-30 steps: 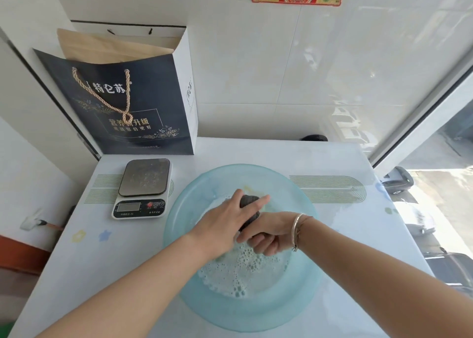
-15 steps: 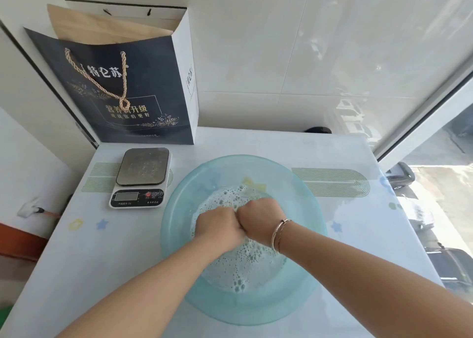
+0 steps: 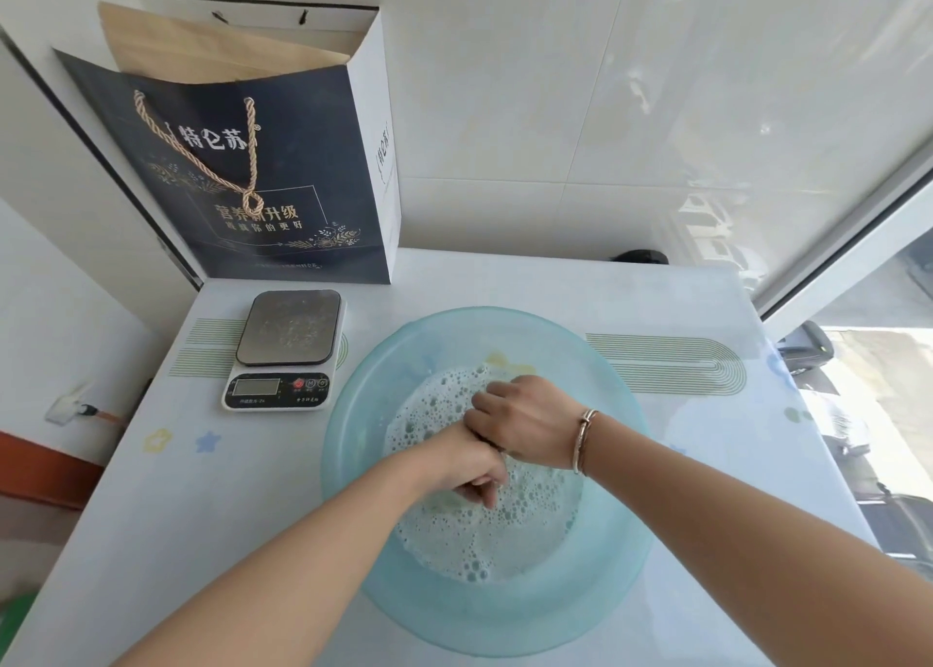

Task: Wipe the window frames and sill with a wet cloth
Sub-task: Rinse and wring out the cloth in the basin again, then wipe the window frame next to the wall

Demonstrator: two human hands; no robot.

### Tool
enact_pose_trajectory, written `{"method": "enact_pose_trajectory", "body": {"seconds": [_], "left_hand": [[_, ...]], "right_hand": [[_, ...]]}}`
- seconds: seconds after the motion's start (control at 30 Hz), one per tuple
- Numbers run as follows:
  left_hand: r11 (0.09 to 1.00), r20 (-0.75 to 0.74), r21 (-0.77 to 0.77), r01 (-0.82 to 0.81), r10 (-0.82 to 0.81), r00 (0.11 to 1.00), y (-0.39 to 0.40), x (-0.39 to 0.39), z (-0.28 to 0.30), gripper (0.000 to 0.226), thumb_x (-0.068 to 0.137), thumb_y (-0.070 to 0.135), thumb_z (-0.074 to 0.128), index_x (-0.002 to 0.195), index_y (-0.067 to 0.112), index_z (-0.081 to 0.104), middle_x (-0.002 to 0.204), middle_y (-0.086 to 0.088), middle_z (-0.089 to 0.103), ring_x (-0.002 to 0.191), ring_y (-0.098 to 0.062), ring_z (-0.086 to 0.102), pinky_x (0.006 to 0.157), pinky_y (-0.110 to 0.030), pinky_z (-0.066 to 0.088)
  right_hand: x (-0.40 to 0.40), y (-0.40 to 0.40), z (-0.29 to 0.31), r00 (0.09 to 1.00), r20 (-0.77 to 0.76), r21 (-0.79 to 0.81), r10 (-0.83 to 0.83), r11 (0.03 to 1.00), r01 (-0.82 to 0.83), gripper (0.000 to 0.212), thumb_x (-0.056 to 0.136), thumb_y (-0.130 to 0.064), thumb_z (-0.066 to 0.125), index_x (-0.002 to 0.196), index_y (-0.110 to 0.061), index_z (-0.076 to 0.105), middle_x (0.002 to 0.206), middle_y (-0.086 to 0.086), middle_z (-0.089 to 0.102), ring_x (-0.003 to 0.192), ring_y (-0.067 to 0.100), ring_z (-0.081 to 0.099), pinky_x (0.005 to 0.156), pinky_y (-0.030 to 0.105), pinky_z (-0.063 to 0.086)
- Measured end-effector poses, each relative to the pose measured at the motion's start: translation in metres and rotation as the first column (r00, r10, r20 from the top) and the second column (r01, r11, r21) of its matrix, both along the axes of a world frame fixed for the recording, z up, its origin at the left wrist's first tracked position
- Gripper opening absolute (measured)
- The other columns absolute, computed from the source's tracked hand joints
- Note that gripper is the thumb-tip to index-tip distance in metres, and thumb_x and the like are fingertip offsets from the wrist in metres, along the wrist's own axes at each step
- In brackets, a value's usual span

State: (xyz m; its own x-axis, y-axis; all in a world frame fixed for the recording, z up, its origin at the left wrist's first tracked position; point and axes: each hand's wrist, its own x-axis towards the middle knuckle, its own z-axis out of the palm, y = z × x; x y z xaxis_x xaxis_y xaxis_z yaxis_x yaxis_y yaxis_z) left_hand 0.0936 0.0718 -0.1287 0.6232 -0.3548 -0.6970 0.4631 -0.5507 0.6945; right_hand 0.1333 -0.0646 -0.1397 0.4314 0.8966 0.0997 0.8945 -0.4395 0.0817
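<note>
Both hands over basin (image 3: 353, 464); left hand (image 3: 467, 469) and right hand (image 3: 525, 421) clench dark cloth (image 3: 488, 442) between them.

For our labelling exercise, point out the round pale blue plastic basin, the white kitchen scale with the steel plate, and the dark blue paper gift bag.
Basin (image 3: 613, 591), head view, near rim.
Scale (image 3: 289, 327), head view, steel plate.
Bag (image 3: 282, 171), head view, front face.

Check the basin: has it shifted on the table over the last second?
No. The basin keeps the same narrow gap to the right of the kitchen scale, which has not moved either.
</note>
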Motion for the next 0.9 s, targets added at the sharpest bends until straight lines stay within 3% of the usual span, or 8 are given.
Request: {"method": "enact_pose_trajectory", "body": {"seconds": [0.07, 0.13, 0.27, 0.5, 0.63, 0.7, 0.77, 0.9], "left_hand": [[0.999, 0.007, 0.01, -0.03, 0.03, 1.0, 0.0, 0.001, 0.0, 0.035, 0.081, 0.007, 0.061, 0.049, 0.012, 0.047, 0.048, -0.002, 0.055, 0.056, -0.017, 0.059, 0.055, -0.024, 0.05], [0.998, -0.011, 0.049, -0.046, 0.046, 0.999, 0.001, 0.002, 0.002, 0.03, 0.081, 0.012, 0.062, 0.056, 0.014, 0.046, 0.044, 0.003, 0.042, 0.042, -0.013, 0.044, 0.042, -0.02, 0.035], [0.985, -0.015, 0.098, -0.141, 0.143, 0.99, -0.001, -0.001, 0.0, 0.026, 0.079, 0.01, 0.058, 0.061, 0.017, 0.041, 0.047, 0.004, 0.027, 0.037, -0.011, 0.021, 0.041, -0.02, 0.019], [0.965, -0.174, -0.12, -0.233, 0.21, 0.962, -0.002, -0.021, -0.007, 0.043, 0.082, 0.006, 0.054, 0.047, 0.023, 0.036, 0.041, 0.006, 0.025, 0.034, -0.01, 0.021, 0.042, -0.022, 0.016], [0.967, 0.012, -0.058, -0.249, 0.25, 0.968, 0.005, -0.014, -0.001, 0.01, 0.081, 0.012, 0.063, 0.08, 0.013, 0.053, 0.052, 0.002, 0.045, 0.039, -0.007, 0.038, 0.041, -0.018, 0.029], [0.947, 0.009, -0.089, -0.308, 0.31, 0.951, 0.013, -0.008, 0.006, 0.03, 0.078, 0.016, 0.071, 0.102, 0.014, 0.053, 0.07, -0.003, 0.059, 0.052, -0.01, 0.052, 0.048, -0.02, 0.04], [0.899, -0.027, -0.157, -0.41, 0.411, 0.911, 0.02, -0.003, 0.013, 0.046, 0.076, 0.015, 0.076, 0.111, 0.018, 0.047, 0.088, -0.006, 0.065, 0.066, -0.014, 0.06, 0.061, -0.026, 0.049], [0.838, 0.037, -0.29, -0.462, 0.492, 0.87, 0.022, 0.004, 0.037, 0.045, 0.079, 0.005, 0.072, 0.117, 0.015, 0.05, 0.114, -0.014, 0.062, 0.086, -0.019, 0.065, 0.081, -0.032, 0.051]], "right_hand": [[0.001, -0.001, -0.001, 0.999, -0.007, 0.002, -0.039, 0.999, 0.039, 0.018, 0.065, -0.013, 0.074, 0.07, -0.015, 0.057, 0.06, -0.001, 0.054, 0.047, 0.018, 0.052, 0.036, 0.024, 0.038], [0.0, 0.0, -0.002, 0.994, -0.017, -0.028, -0.112, 0.993, 0.112, 0.022, 0.058, -0.015, 0.077, 0.063, -0.017, 0.055, 0.049, -0.004, 0.051, 0.037, 0.017, 0.048, 0.033, 0.021, 0.032], [-0.003, 0.003, -0.003, 0.978, -0.003, -0.044, -0.21, 0.977, 0.21, 0.026, 0.052, -0.019, 0.077, 0.052, -0.02, 0.051, 0.037, -0.004, 0.045, 0.027, 0.016, 0.04, 0.038, 0.015, 0.017], [-0.005, -0.002, -0.021, 0.993, -0.045, 0.086, -0.11, 0.99, 0.114, 0.019, 0.07, -0.018, 0.069, 0.061, -0.017, 0.051, 0.045, -0.005, 0.046, 0.034, 0.018, 0.041, 0.037, 0.021, 0.031], [0.0, -0.003, -0.011, 0.972, -0.084, 0.057, -0.218, 0.973, 0.223, 0.013, 0.067, -0.015, 0.068, 0.07, -0.016, 0.056, 0.055, -0.003, 0.054, 0.042, 0.021, 0.053, 0.041, 0.024, 0.036], [-0.002, -0.004, 0.001, 0.917, -0.13, -0.001, -0.377, 0.925, 0.38, 0.016, 0.077, -0.017, 0.062, 0.09, -0.015, 0.052, 0.074, 0.002, 0.06, 0.063, 0.026, 0.06, 0.049, 0.03, 0.036], [-0.011, -0.004, 0.011, 0.787, -0.3, 0.002, -0.539, 0.825, 0.566, 0.024, 0.085, -0.025, 0.055, 0.104, -0.017, 0.043, 0.091, 0.002, 0.059, 0.08, 0.028, 0.06, 0.057, 0.032, 0.04], [-0.026, -0.006, 0.036, 0.477, -0.715, 0.075, -0.511, 0.622, 0.779, 0.044, 0.078, -0.026, 0.068, 0.108, -0.015, 0.037, 0.097, 0.003, 0.057, 0.084, 0.024, 0.056, 0.067, 0.031, 0.045]]}}
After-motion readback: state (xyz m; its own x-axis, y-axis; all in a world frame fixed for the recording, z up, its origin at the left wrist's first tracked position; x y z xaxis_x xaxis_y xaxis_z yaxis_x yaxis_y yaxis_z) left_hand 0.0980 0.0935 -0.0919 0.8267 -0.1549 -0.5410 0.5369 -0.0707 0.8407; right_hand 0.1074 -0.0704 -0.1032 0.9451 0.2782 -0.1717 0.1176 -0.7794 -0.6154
